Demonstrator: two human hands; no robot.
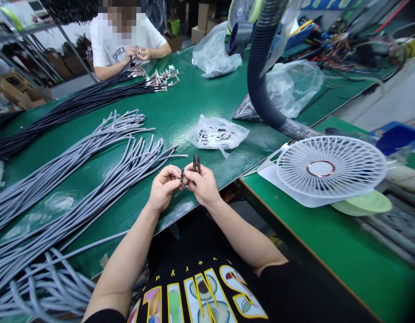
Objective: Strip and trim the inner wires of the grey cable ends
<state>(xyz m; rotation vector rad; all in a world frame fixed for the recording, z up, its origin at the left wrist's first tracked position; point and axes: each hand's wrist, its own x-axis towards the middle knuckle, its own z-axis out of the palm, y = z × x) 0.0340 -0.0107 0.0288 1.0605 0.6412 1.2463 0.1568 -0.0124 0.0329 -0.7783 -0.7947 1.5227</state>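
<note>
My left hand (pixel 165 186) is closed in a pinch on thin wires (pixel 182 180) at the near edge of the green table. Beside it, almost touching, my right hand (pixel 205 185) grips small dark snips (pixel 196 162), their pointed blades upward and slightly parted. Its thumb and forefinger also meet at the wires; fingers hide most of them. A single grey cable (pixel 100 242) runs from the left toward my left forearm, where it passes out of sight. Just beyond my hands lies a clear plastic bag (pixel 221 133) of small black-and-white pieces.
Bundles of grey cables (pixel 93 193) cover the left of the table (pixel 180 103); black cables (pixel 79 96) lie farther back. Across sits a person (pixel 127 45) handling wire ends. A white fan (pixel 331 168) and a ribbed black hose (pixel 257 72) stand at right.
</note>
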